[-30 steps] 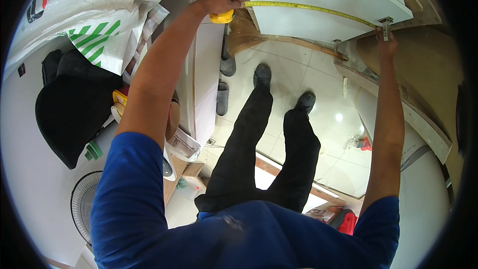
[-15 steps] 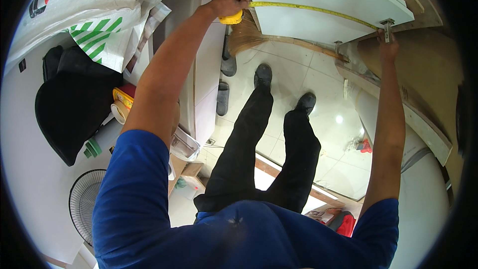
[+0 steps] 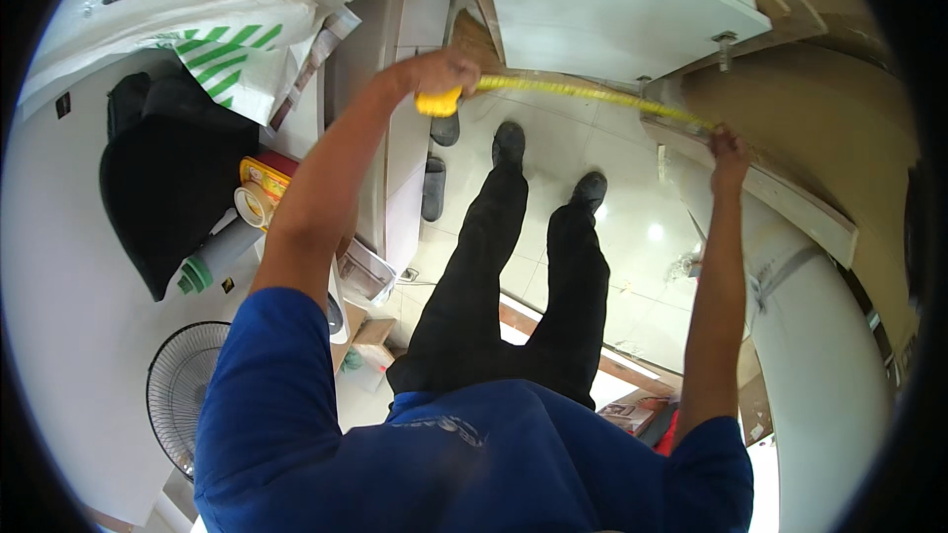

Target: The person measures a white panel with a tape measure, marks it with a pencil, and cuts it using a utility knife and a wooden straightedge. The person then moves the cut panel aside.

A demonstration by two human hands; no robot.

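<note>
My left hand (image 3: 446, 72) grips the yellow tape measure (image 3: 437, 102). Its extended blade (image 3: 592, 94) stretches across to my right hand (image 3: 728, 148), whose fingers pinch the far end. Above the blade is a white board (image 3: 617, 5) with a metal hinge (image 3: 724, 51) on its right edge and a second small fitting (image 3: 644, 79) lower down. The tape lies clear of that board's hinge, slightly blurred in the air. My left fingertips are partly hidden around the tape.
Wooden boards (image 3: 839, 227) and a brown panel (image 3: 829, 109) stand at the right. Left are a printed white sack (image 3: 227, 0), black padded item (image 3: 158, 197), fan (image 3: 186, 400) and cabinet (image 3: 407, 168). Dark slippers (image 3: 433, 188) rest beside my feet on floor tiles (image 3: 583, 148).
Both hands have lowered toward my body, carrying the stretched tape away from the white board. My right hand moved down and left from the hinge; my left hand also dropped.
</note>
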